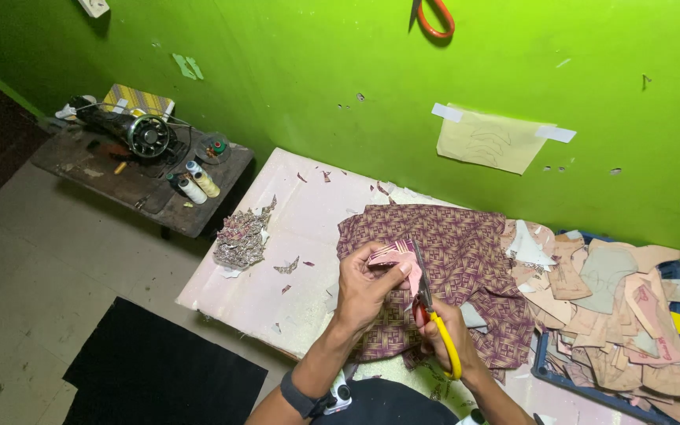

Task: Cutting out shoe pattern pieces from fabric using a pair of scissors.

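My left hand point(365, 288) pinches a small pink patterned fabric piece point(393, 256) above a white table point(277, 236). My right hand point(449, 332) grips yellow-handled scissors point(433, 315), whose blades point up beside the piece, touching its right edge. Under both hands lies a large maroon cloth with a gold grid pattern point(458, 267), spread over the table's middle.
A heap of fabric scraps point(242, 236) lies at the table's left. A blue tray point(560, 376) piled with tan cardboard patterns point(615, 315) sits on the right. A sewing machine point(131, 130) and thread spools point(197, 185) stand on a dark side table. A black mat point(159, 370) covers the floor.
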